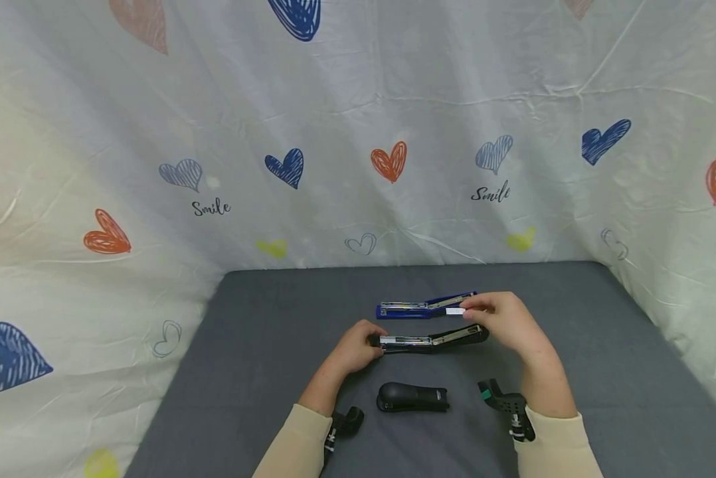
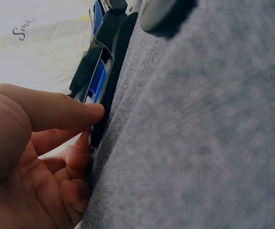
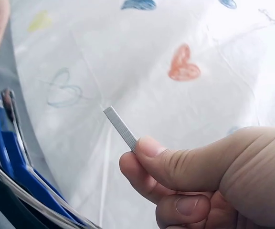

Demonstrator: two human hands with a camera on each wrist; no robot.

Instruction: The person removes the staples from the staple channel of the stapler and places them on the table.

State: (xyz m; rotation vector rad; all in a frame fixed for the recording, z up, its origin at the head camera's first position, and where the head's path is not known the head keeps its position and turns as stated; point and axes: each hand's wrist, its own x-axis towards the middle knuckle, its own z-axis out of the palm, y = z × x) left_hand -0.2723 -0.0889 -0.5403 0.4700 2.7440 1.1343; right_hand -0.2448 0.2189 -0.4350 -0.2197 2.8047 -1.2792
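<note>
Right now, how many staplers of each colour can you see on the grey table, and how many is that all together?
Blue stapler: 1, opened out
Black staplers: 2, one opened out, one closed
Total: 3 staplers

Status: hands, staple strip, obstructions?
Right hand pinches staple strip. Left hand grips open black stapler at one end. Strip's free end unobstructed.

Curtained nook: grey table (image 1: 262,358), heart-printed sheeting (image 1: 334,86)
</note>
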